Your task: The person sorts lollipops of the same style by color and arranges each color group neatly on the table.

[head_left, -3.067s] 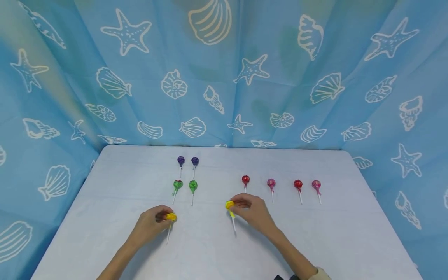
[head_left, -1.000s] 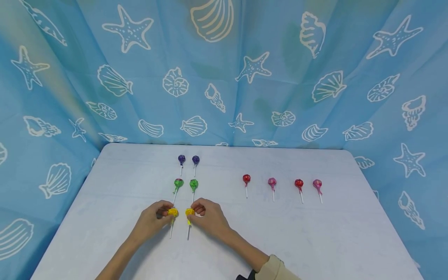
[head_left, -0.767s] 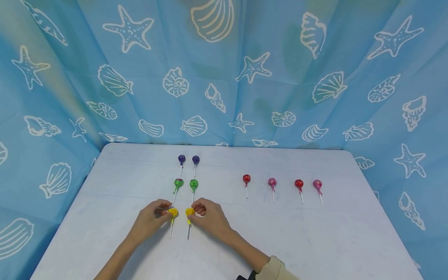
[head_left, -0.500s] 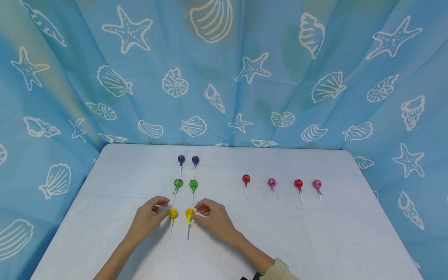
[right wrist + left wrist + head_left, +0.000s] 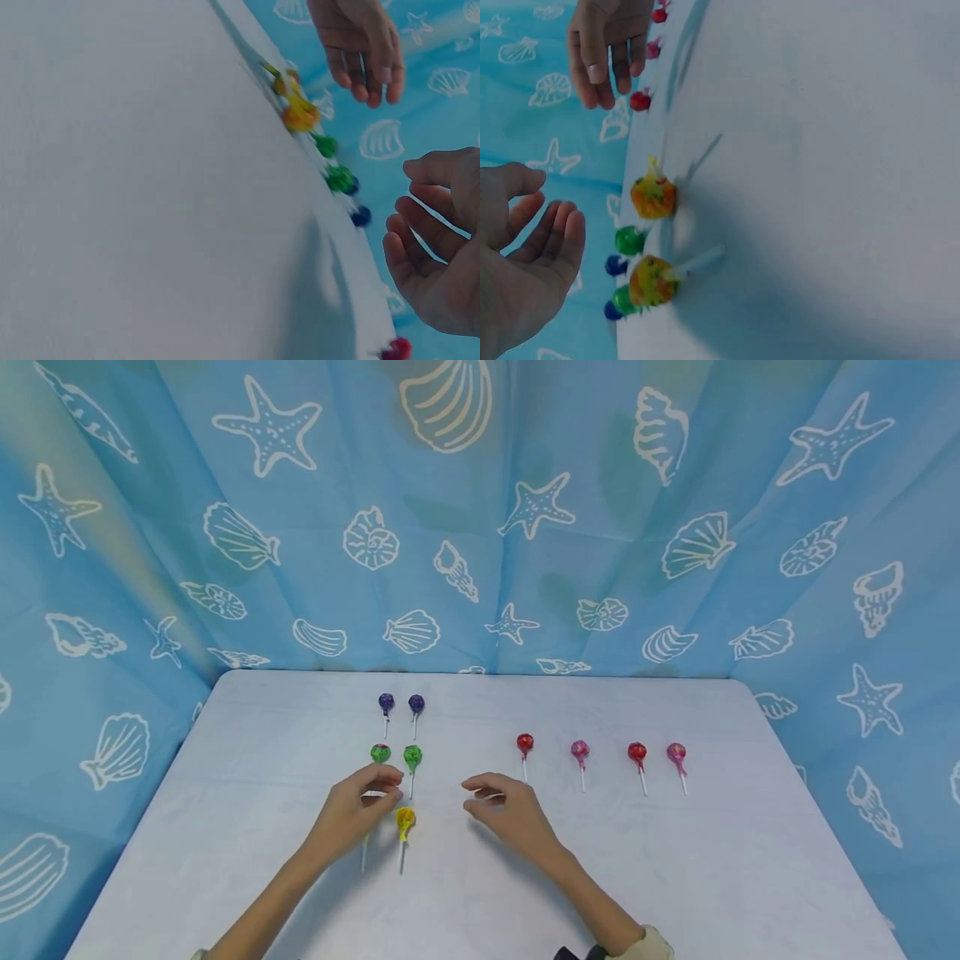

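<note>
My left hand (image 5: 356, 810) hovers over the left yellow lollipop (image 5: 652, 281), hiding its head in the head view; only its stick shows there. Its fingers are loosely bent with nothing between them. The other yellow lollipop (image 5: 405, 821) lies just right of the left fingertips, stick toward me. My right hand (image 5: 513, 814) is held above the table to the right, fingers apart and holding nothing, below the left red lollipop (image 5: 525, 742). Two green lollipops (image 5: 412, 757) lie beyond the yellow pair, and two purple lollipops (image 5: 416, 703) lie farther back.
On the right side of the white table (image 5: 712, 860), a pink lollipop (image 5: 580, 750), another red lollipop (image 5: 637, 752) and a second pink lollipop (image 5: 677, 752) continue the row. A blue curtain (image 5: 480, 527) with shell prints hangs behind and along both sides.
The right hand brought its yellow lollipop left beside the other one. Both hands then let go; the right hand moved back right, and the left hand shifted right over the yellow pair.
</note>
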The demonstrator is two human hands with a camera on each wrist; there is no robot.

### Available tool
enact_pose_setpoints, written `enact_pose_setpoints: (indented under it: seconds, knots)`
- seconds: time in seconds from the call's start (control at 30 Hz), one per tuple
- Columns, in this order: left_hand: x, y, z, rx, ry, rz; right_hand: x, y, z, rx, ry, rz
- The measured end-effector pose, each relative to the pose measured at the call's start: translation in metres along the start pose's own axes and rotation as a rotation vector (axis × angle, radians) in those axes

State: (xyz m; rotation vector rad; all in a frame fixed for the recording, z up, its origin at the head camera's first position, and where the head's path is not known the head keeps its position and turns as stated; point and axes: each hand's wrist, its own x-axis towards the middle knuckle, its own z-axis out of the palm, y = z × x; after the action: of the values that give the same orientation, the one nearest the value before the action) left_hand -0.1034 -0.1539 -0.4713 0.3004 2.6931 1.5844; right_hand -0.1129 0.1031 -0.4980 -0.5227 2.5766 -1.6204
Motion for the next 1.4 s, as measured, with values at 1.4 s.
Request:
enact_pose_setpoints:
  seconds: [1.4]
  knots:
    - [0.087, 0.05, 0.09, -0.023, -0.273, 0.241, -0.033, 0.106, -0.205, -0.417, 0.343, 0.146]
